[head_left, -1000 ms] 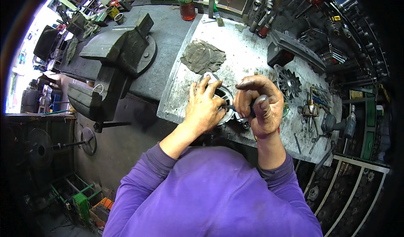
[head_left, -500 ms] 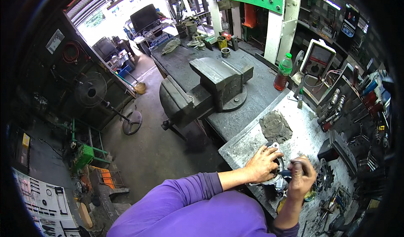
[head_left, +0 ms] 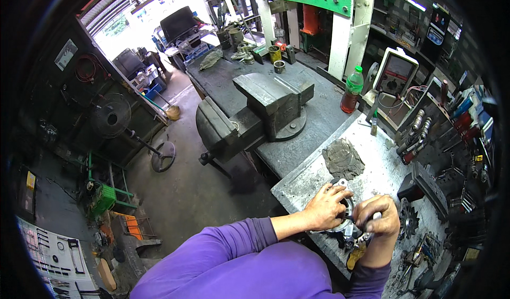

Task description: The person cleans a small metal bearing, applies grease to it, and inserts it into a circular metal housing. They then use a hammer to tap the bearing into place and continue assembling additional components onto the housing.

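A round, silvery metal housing (head_left: pixel 349 207) lies on the pale, stained worktop, partly covered by my hands. Over its left side rests my left hand (head_left: pixel 325 210), fingers curled across the rim and holding it. My right hand (head_left: pixel 377 213) is closed at the housing's right side around a tool with a pale, rounded handle end (head_left: pixel 377 215); the fingers hide its working end. Just beyond the housing lies a crumpled grey-brown rag (head_left: pixel 343 158). To the right of my right hand is a dark toothed metal wheel (head_left: pixel 408 221).
A large bench vise (head_left: pixel 273 105) stands on the dark bench ahead. Right of it are a green-capped bottle of red liquid (head_left: pixel 351 91), a brush (head_left: pixel 374 124) and an analog meter (head_left: pixel 396 73). Hand tools (head_left: pixel 419 256) crowd the worktop's near right; a yellow item (head_left: pixel 356 257) lies beside my right forearm.
My right hand has turned over and its fingers have closed nearer the housing, with the tool's pale end now showing. My left hand stays on the housing. The view has shifted slightly.
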`<state>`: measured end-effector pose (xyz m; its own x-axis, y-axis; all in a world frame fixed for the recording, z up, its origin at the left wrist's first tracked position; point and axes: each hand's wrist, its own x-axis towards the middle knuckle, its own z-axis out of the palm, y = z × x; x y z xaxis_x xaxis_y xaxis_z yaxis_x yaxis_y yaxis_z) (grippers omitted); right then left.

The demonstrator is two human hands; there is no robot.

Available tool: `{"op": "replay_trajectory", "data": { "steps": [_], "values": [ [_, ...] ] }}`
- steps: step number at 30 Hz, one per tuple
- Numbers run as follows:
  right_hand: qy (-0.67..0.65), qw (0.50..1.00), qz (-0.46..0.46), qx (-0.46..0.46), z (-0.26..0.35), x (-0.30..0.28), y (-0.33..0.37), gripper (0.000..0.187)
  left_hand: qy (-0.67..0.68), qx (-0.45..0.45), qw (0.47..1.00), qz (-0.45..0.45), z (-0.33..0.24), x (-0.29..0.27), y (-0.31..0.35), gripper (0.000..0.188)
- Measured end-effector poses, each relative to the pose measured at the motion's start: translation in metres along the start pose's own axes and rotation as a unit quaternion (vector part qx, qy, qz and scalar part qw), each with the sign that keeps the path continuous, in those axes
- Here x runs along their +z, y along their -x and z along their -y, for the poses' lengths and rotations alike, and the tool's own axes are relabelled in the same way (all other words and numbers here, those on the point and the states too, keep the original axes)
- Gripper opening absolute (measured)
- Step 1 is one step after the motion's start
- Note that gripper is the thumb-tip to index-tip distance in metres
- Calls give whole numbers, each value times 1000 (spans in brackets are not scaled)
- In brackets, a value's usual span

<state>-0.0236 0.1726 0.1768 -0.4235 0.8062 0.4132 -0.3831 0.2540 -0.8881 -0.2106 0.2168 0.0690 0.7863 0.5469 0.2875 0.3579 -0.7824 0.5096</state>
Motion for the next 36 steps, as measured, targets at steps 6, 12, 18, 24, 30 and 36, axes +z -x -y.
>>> {"op": "replay_trajectory", "data": {
  "steps": [6, 12, 18, 24, 30, 36],
  "values": [
    [212, 786, -581, -17, -22, 34, -7, 20, -8, 2, 1000, 6, 1, -1, 1, 30],
    [-17, 999, -30, -9, 4, 4, -8, 31, -2, -14, 1000, 2, -3, -5, 0, 26],
    [187, 799, -571, -4, -16, 35, -8, 19, -19, 9, 1000, 3, 0, -8, -1, 33],
    [-96, 995, -35, -10, -12, -14, -2, 36, -13, -6, 1000, -8, -2, -5, 0, 30],
    [207, 797, -566, -36, -29, 25, -4, 24, -30, 25, 999, -12, 1, -6, 1, 26],
    [-83, 996, -15, -25, -1, 2, -16, 49, -2, -4, 1000, -2, 0, -5, 1, 28]
  ]
}}
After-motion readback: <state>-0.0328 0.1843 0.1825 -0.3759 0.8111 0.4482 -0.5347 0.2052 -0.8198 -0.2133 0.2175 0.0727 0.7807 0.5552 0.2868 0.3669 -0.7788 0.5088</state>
